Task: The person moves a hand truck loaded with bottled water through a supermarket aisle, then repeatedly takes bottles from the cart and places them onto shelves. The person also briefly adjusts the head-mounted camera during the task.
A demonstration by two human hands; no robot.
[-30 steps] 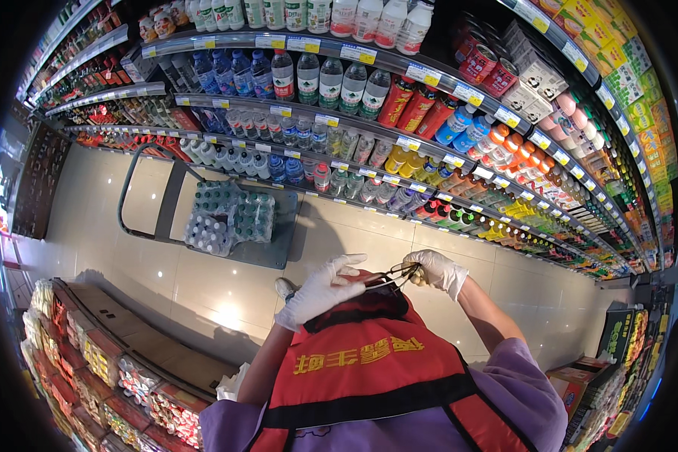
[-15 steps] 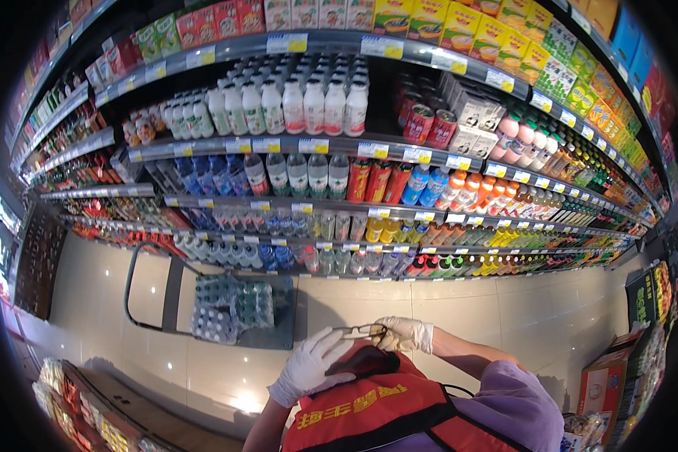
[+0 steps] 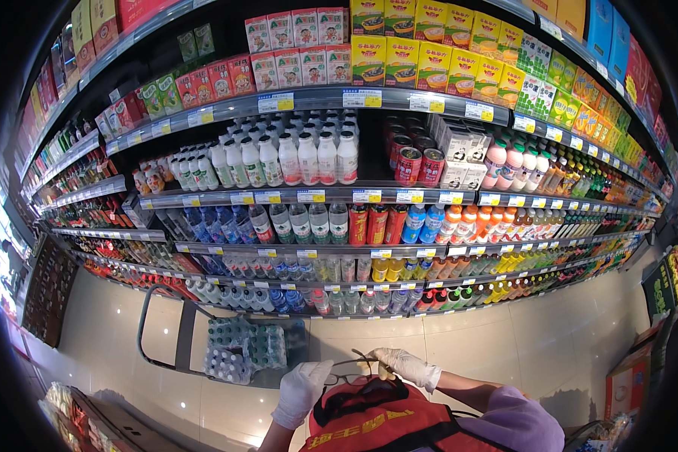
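Observation:
A pair of dark thin-framed eyeglasses (image 3: 346, 379) is held in front of my chest, between my two white-gloved hands. The fingers of my left hand (image 3: 301, 393) are closed on the glasses' left side. My right hand (image 3: 405, 368) pinches their right side near a dark temple arm. Just below the glasses is the red vest (image 3: 384, 422) that I wear over a purple shirt, with yellow lettering and a black-edged neckline.
Long shelves of drinks face me, with white milk bottles (image 3: 297, 160), red cans (image 3: 409, 166) and yellow cartons (image 3: 432, 68). A flat cart (image 3: 297, 343) with wrapped bottle packs (image 3: 245, 346) stands on the tiled floor at left. At right is a red carton (image 3: 629, 384).
The view has tilted up, showing more of the upper shelves. My left hand has gone from spread fingers to a closed grip, and the glasses sit lower between my hands.

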